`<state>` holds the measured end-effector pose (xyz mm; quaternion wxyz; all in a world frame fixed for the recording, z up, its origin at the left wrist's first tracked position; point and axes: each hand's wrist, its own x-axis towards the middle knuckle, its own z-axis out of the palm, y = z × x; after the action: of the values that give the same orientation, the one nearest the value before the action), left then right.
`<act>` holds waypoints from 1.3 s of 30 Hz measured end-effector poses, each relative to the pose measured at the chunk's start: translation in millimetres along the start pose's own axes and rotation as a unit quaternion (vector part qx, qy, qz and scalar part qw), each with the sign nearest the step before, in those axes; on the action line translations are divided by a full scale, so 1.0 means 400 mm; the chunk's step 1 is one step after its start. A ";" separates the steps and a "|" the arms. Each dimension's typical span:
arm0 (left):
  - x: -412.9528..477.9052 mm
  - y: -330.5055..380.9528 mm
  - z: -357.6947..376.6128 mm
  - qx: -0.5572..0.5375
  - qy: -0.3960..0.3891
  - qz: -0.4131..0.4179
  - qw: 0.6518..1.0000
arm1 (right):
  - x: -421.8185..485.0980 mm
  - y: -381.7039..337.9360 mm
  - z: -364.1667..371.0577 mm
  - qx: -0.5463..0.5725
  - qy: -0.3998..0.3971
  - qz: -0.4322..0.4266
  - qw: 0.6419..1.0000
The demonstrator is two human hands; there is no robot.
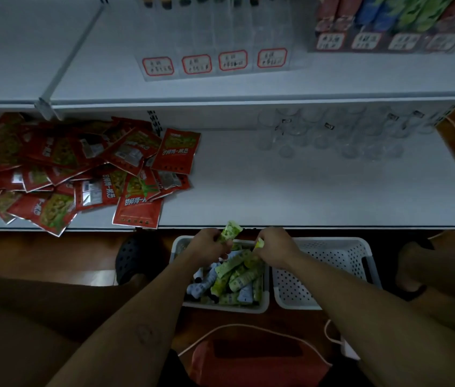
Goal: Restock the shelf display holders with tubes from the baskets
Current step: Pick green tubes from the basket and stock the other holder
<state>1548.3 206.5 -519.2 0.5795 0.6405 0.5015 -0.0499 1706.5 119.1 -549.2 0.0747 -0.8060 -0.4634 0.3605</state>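
Dim white metal shelving fills the upper part of the view, above a brown wooden floor [39, 252]. On the upper shelf [220, 88] stands a row of clear plastic display holders [215, 37] with red-bordered labels on their fronts. To their right is a second holder [382, 43] stocked with red, blue and green packs. The lower shelf [304, 191] carries a loose heap of red foil snack packets [81, 169] on the left and a group of clear drinking glasses [332, 132] at the back right.

On the floor just in front of the lower shelf's edge sit two white perforated plastic baskets side by side. The left basket [229, 309] holds a jumble of green and pale blue tubes [237, 280] lying at mixed angles. The right basket [332, 255] touches it.

Both hands are over the far end of the left basket. The left hand [211, 244] has its fingers curled round a green printed tube [230, 231], which stands out past the fingers. Its long axis runs up and slightly right, with the flat crimped end pointing toward the shelf. The right hand [275, 247] is closed on a yellow-green tube [259, 243]. Only that tube's end shows at the thumb side, pointing toward the left hand, and the rest is hidden in the fist.

A black perforated clog [134, 258] rests on the floor left of the baskets.
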 end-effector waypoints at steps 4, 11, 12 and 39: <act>0.006 0.005 -0.011 0.093 0.002 0.028 0.995 | 0.006 0.016 -0.036 0.065 0.013 0.007 0.998; -0.056 0.154 -0.063 0.143 0.066 0.126 0.979 | -0.050 -0.067 -0.209 0.118 0.092 -0.075 0.986; -0.070 0.179 -0.075 0.139 0.076 0.144 0.977 | -0.065 -0.087 -0.239 0.129 0.100 -0.086 0.983; -0.335 0.674 -0.431 -0.019 0.148 0.424 0.893 | -0.266 -0.465 -0.764 0.281 0.269 -0.324 0.862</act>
<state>1582.1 311.8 -190.3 0.4767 0.7811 0.2635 0.3052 1743.1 203.4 -187.5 0.5324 -0.6209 -0.5396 0.1997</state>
